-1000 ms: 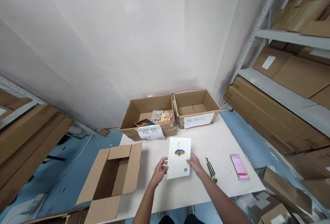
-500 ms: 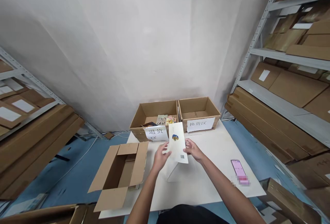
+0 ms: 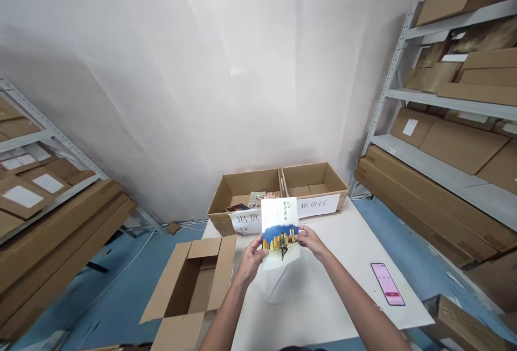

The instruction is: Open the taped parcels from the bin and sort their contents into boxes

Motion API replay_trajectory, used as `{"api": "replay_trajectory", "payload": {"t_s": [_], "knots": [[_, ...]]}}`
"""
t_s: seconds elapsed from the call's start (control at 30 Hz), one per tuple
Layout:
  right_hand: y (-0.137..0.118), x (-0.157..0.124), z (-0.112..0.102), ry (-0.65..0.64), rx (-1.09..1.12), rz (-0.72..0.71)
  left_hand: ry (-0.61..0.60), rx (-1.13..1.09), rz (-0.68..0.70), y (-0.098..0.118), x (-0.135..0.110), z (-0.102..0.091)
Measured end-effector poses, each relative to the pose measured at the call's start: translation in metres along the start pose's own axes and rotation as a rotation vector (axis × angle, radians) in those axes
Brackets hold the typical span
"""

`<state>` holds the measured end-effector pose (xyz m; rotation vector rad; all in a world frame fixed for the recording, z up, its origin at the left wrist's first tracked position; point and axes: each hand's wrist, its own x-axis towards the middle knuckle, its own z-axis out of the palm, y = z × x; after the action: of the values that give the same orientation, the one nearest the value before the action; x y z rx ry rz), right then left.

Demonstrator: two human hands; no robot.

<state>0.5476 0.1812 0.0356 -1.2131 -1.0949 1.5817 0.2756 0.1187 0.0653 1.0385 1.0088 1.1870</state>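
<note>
Between my two hands is a thin book (image 3: 279, 219), held up above the white table (image 3: 323, 281). Its pale cover carries dark handwritten-style characters at the top and a blue and yellow painted scene with a small figure below. My left hand (image 3: 252, 258) pinches the lower left edge, thumb on the cover. On the right edge, my right hand (image 3: 310, 239) grips it about mid-height. Behind the book stand two cardboard boxes with paper labels, the left box (image 3: 220, 224) holding several books and the right box (image 3: 343, 200) showing bare cardboard inside.
An open cardboard carton (image 3: 220, 281) with spread flaps stands at the table's left side. A phone (image 3: 388, 283) with a pink screen lies on the right of the table. Shelves (image 3: 404, 149) with cartons rise at both sides; more cartons stand on the blue floor.
The book has been turned over from its barcode side to its painted cover. My left hand, earlier with fingers loosely apart by its edge, now grips it. The view has shifted slightly.
</note>
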Motion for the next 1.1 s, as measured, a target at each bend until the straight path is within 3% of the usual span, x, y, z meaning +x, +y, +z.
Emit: {"api": "replay_trajectory", "payload": {"t_s": [0.1,0.37,0.47,0.57,0.6,0.7,0.77,0.83,0.97,1.03,1.1], "knots": [[-0.009,-0.012,-0.010,-0.150,0.087,-0.006,-0.022,0.059,-0.047,0.007,-0.006,-0.012],[-0.030,-0.026,-0.022,-0.309,0.093,0.009,-0.073,0.072,-0.107,0.008,-0.007,-0.029],[-0.032,-0.029,-0.023,-0.305,0.101,0.017,0.062,0.171,-0.050,0.003,-0.001,-0.026],[-0.031,-0.030,-0.010,-0.244,0.091,-0.040,0.251,0.323,0.043,-0.006,0.005,-0.005],[-0.030,-0.030,-0.003,-0.235,0.088,-0.069,0.243,0.349,0.059,-0.011,0.007,0.007],[-0.022,-0.030,0.022,-0.272,0.076,-0.162,0.043,0.342,0.110,-0.024,0.009,0.046],[-0.014,-0.029,0.036,-0.298,0.032,-0.185,0.060,0.380,0.156,-0.030,0.011,0.064],[-0.008,-0.028,0.043,-0.312,-0.010,-0.158,0.116,0.410,0.161,-0.030,0.012,0.070],[-0.001,-0.019,0.042,-0.324,-0.048,-0.164,0.117,0.330,0.130,-0.017,0.012,0.052],[0.002,-0.009,0.034,-0.177,-0.101,-0.224,0.096,0.258,0.057,-0.007,0.013,0.034],[0.003,0.001,0.023,0.069,-0.182,-0.238,0.087,0.192,-0.028,0.004,0.014,0.013]]}}
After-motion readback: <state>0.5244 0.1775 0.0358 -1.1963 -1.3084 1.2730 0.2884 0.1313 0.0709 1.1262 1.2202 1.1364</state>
